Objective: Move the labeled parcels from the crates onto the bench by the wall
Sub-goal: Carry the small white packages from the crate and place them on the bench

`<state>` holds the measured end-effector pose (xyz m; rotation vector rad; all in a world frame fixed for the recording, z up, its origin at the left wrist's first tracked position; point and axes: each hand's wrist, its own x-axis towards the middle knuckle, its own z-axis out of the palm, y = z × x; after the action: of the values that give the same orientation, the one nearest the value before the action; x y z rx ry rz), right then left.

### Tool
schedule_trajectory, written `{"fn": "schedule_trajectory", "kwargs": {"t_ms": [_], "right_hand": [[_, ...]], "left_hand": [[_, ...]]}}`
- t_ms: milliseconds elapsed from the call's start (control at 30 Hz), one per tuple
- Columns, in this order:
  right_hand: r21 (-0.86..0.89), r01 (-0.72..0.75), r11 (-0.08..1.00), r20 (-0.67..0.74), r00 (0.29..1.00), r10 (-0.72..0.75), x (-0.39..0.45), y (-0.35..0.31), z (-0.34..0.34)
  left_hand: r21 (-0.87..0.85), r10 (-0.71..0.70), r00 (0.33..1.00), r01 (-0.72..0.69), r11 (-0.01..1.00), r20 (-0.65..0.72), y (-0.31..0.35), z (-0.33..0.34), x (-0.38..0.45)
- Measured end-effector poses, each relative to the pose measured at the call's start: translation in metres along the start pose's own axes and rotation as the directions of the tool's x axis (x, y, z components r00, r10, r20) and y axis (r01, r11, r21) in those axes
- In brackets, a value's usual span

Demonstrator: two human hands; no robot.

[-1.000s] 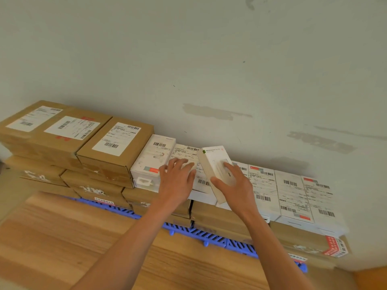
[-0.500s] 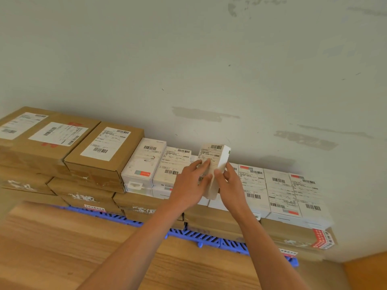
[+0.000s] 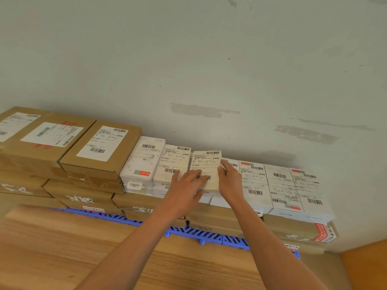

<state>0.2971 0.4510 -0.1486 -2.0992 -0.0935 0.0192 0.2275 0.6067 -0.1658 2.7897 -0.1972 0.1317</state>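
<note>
A: State the position of the task item.

B: The white labeled parcel (image 3: 206, 169) lies label-up on the top layer of the stack, against the wall (image 3: 188, 59). A second white parcel (image 3: 172, 164) sits just beside it on its left, touching or nearly so. Further white parcels (image 3: 280, 185) lie to its right, one layer lower.

A: Condition of the left hand?

B: The left hand (image 3: 184, 189) lies flat on the labeled parcel, fingers extended over the lower barcode. It is pressing, not clasping.

A: And the right hand?

B: The right hand (image 3: 229, 181) is set against the right edge of the labeled parcel, fingers extended along that side, thumb below the near corner. Contact is along the edge only; no closed grasp is visible.

A: What surrounds the labeled parcel?

B: Left of it, beyond two white parcels, stand brown cartons (image 3: 100, 151) with shipping labels. Brown cartons also form the layers under it. A blue plastic pallet (image 3: 209, 235) shows beneath the stack, in front of and below the labeled parcel. A wooden surface (image 3: 62, 248) lies nearer the camera than the pallet.
</note>
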Motion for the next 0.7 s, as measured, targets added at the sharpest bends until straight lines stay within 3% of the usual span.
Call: {"fn": "schedule_trajectory", "kwargs": {"t_ms": [133,200,433,700], "right_hand": [[-0.067,-0.017,0.998,0.082,0.996,0.022,0.000,0.003,0.006],[-0.132,0.045,0.990,0.119,0.993,-0.029,-0.001,0.008,0.011],[-0.283,0.183,0.941,0.099,0.982,-0.161,-0.007,0.023,0.025],[-0.335,0.154,0.930,0.133,0.984,-0.116,-0.012,0.010,0.020]], "left_hand": [[0.051,0.026,0.999,-0.025,0.998,-0.020,-0.011,0.000,-0.001],[0.046,0.035,0.999,-0.034,0.998,-0.027,-0.015,0.002,0.000],[0.026,0.039,0.997,-0.037,0.999,-0.067,-0.024,0.004,0.006],[0.097,0.062,0.995,-0.054,0.994,-0.073,-0.029,0.001,0.009]]}}
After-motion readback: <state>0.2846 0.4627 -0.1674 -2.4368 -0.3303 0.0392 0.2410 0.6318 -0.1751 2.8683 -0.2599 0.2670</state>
